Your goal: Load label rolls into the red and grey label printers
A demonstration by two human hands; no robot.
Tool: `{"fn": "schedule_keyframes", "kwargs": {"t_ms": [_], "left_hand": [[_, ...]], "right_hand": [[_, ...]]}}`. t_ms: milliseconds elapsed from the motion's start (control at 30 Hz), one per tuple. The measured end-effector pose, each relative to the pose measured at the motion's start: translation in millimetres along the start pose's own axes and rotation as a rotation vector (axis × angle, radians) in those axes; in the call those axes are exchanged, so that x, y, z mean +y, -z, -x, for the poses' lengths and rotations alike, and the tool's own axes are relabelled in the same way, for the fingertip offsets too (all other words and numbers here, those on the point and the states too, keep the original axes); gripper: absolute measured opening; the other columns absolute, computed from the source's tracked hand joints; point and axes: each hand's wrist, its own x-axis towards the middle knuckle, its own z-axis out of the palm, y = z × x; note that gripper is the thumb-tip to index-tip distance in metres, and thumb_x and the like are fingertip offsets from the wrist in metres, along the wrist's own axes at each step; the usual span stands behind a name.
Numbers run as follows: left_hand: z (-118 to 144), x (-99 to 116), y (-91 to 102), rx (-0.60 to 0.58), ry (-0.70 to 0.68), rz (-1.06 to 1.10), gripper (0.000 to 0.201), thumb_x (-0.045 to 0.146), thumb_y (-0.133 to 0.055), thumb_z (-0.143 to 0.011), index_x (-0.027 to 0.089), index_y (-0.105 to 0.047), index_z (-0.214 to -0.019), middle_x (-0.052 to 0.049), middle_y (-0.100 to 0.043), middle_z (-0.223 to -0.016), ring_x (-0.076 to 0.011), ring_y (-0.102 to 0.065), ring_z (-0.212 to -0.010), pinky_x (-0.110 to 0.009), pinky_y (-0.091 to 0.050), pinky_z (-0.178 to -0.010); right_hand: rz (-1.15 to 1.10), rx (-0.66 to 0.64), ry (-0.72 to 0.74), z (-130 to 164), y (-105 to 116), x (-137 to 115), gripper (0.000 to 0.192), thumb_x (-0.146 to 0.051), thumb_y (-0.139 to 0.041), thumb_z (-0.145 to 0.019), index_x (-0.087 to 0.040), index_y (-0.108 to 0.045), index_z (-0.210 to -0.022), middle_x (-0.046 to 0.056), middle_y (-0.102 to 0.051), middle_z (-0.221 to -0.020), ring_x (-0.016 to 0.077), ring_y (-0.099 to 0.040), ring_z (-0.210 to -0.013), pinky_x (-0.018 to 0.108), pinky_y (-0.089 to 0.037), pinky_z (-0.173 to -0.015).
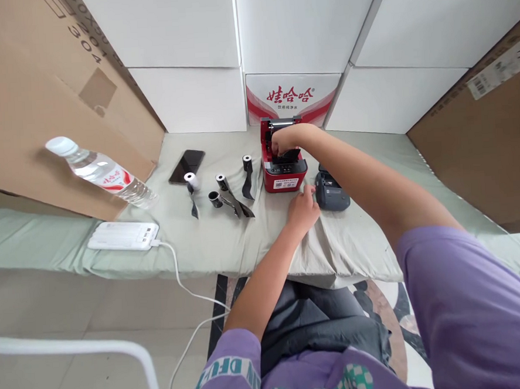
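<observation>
A small red and black printer [286, 183] stands with its lid raised against the back boxes. My right hand [284, 140] reaches down into its open top, with the fingers curled. Whatever those fingers hold, if anything, is hidden. By the printer's front right corner, low at the cloth, is my left hand [304, 208], its fingers loosely bent and apart. Just right of that hand lies a dark grey device [331, 193] with its cover up, partly behind my right forearm. Several small rolls with dark ribbon tails lie left of the printer, among them a black-wrapped roll [246, 163].
A dark phone [186, 166], a tilted water bottle [104, 173] and a white power bank [122, 236] with a cable are on the left. Brown cartons [60, 101] and white boxes [192, 99] enclose the cloth-covered surface [263, 241]. A white metal bar [66, 345] crosses the lower left.
</observation>
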Motion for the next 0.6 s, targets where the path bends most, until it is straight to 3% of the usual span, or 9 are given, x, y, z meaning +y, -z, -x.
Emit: {"fn": "schedule_keyframes", "kwargs": {"t_ms": [167,267,367,433,500,600], "left_hand": [[-0.8,-0.1,-2.3,-0.005,-0.013,-0.026,0.047,0.006,-0.048,-0.092,0.021,-0.053,-0.136,-0.013,-0.072,-0.14,-0.0272,-0.068,-0.129,-0.041,-0.051,-0.11],[-0.8,0.4,-2.4,-0.008,-0.012,-0.029,0.046,0.008,-0.049,-0.092,0.022,-0.053,-0.136,-0.013,-0.072,-0.139,-0.0276,-0.068,-0.129,-0.041,-0.052,-0.11],[0.0,2.8,-0.3,-0.016,-0.004,-0.038,0.046,0.009,-0.048,-0.093,0.021,-0.053,-0.137,-0.014,-0.072,-0.137,-0.0288,-0.068,-0.129,-0.041,-0.052,-0.108],[0.7,5.1,1.6,-0.019,0.0,-0.042,0.045,0.009,-0.048,-0.094,0.02,-0.053,-0.137,-0.015,-0.073,-0.136,-0.0294,-0.068,-0.128,-0.041,-0.052,-0.107],[1.2,6.8,3.0,-0.019,0.002,-0.045,0.045,0.009,-0.048,-0.094,0.02,-0.053,-0.137,-0.015,-0.073,-0.135,-0.0288,-0.069,-0.128,-0.04,-0.052,-0.107],[1.5,7.1,3.6,-0.029,0.001,-0.044,0.046,0.009,-0.049,-0.094,0.019,-0.053,-0.138,-0.014,-0.074,-0.133,-0.0274,-0.069,-0.127,-0.038,-0.051,-0.107]], "right_hand": [[0.129,-0.007,-0.036,-5.1,-17.0,-11.3,0.041,-0.009,-0.07,-0.083,-0.013,-0.078,-0.123,0.019,-0.08,-0.117,0.0343,-0.075,-0.109,0.043,-0.059,-0.092],[0.091,-0.019,-0.041,-4.5,-17.1,-8.4,0.036,-0.012,-0.068,-0.087,-0.015,-0.078,-0.121,0.018,-0.08,-0.115,0.0339,-0.075,-0.105,0.044,-0.06,-0.09],[0.063,-0.01,-0.065,5.7,-1.0,2.0,0.021,-0.026,-0.069,-0.093,-0.015,-0.08,-0.109,0.014,-0.08,-0.105,0.034,-0.075,-0.102,0.049,-0.058,-0.091],[0.019,0.019,-0.053,20.0,16.8,7.7,0.029,-0.041,-0.073,-0.094,-0.015,-0.08,-0.104,0.012,-0.078,-0.103,0.0339,-0.075,-0.103,0.05,-0.056,-0.094],[-0.095,0.05,0.001,38.2,35.8,7.8,0.038,-0.051,-0.074,-0.094,-0.017,-0.079,-0.108,0.01,-0.076,-0.101,0.031,-0.075,-0.099,0.047,-0.056,-0.093],[-0.277,0.096,0.174,61.4,56.6,-7.5,0.042,-0.051,-0.072,-0.096,-0.019,-0.075,-0.124,0.008,-0.076,-0.101,0.0231,-0.075,-0.091,0.037,-0.055,-0.088]]}}
